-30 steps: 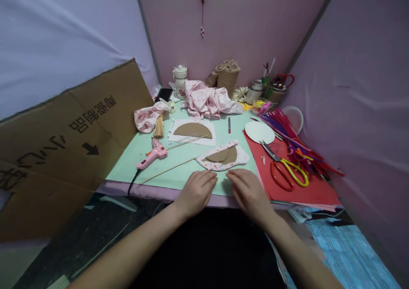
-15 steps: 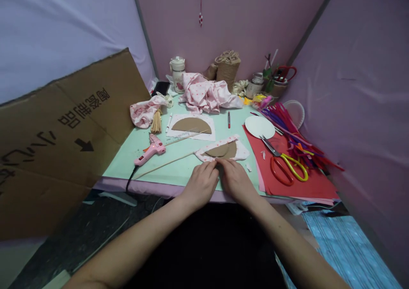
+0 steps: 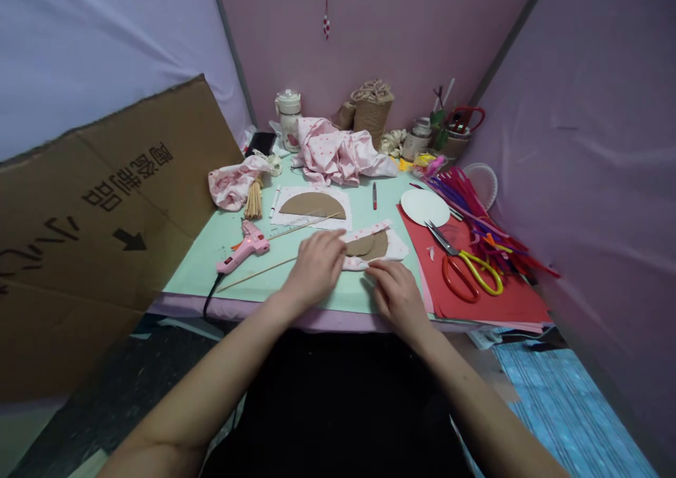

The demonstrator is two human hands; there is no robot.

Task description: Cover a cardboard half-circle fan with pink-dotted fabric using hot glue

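Note:
A piece of white cloth with pink dots (image 3: 396, 250) lies near the table's front, its edges partly folded over brown cardboard (image 3: 376, 243) with a rounded outline. My left hand (image 3: 317, 267) rests over the left end of this piece, fingers stretched forward and hiding that end. At the cloth's front edge, my right hand (image 3: 398, 296) has its fingertips closed on the fold. A thin wooden stick (image 3: 256, 275) runs leftward from under my left hand. Behind, a half-round cardboard piece (image 3: 311, 205) lies on another patch of dotted cloth (image 3: 338, 222).
To the left lies a pink glue gun (image 3: 243, 247) beside a bundle of sticks (image 3: 254, 200) and a large cardboard sheet (image 3: 137, 182). Scissors (image 3: 459, 260) rest on red sheets (image 3: 438, 295) at right, near a white disc (image 3: 424, 207) and pipe cleaners (image 3: 465, 189). Crumpled cloth (image 3: 338, 154) sits behind.
My hands have moved apart from the cloth's front edge. The left went left and forward onto the piece's left end; the right stayed at the front fold. The view shifted slightly.

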